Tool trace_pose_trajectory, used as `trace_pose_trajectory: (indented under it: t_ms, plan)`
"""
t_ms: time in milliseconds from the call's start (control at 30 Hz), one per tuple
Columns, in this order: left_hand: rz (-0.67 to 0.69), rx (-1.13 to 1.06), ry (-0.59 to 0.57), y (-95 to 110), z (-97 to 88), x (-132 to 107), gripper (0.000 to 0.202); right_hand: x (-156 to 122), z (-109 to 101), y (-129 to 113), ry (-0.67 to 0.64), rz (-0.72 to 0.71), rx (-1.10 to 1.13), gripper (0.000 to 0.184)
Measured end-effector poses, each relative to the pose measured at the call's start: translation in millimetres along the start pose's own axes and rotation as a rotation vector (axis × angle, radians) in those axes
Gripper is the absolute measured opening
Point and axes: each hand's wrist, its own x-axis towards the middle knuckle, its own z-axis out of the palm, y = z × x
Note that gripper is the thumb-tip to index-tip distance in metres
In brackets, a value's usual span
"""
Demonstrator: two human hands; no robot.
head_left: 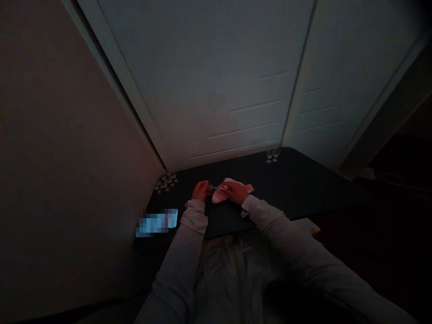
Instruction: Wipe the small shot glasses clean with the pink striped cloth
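Observation:
The scene is very dim. My left hand (201,191) rests on a dark table (297,189), fingers curled around a small clear glass object (212,187) that I can barely make out. My right hand (236,192) is closed on a pink-and-white cloth (221,193) pressed against that small object. Both hands meet near the table's middle, close to its front edge. Long pale sleeves cover both arms.
A cluster of several small glasses (165,182) stands at the table's left rear corner. Two small glasses (272,155) stand at the back near the white panelled door (236,90). A lit blue screen (157,222) lies at the front left. A wall is on the left.

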Motion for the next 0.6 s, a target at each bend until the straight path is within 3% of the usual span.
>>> trace_pose_trajectory:
  t_ms: [300, 600]
  plan:
    - [0.012, 0.228, -0.086, -3.3, 0.0, 0.4, 0.038, 0.1, -0.3, 0.2, 0.003, 0.006, 0.002, 0.025]
    - [0.034, 0.193, -0.104, -2.4, -0.6, -1.8, 0.036, -0.2, -1.2, 0.3, -0.006, 0.005, 0.038, 0.025]
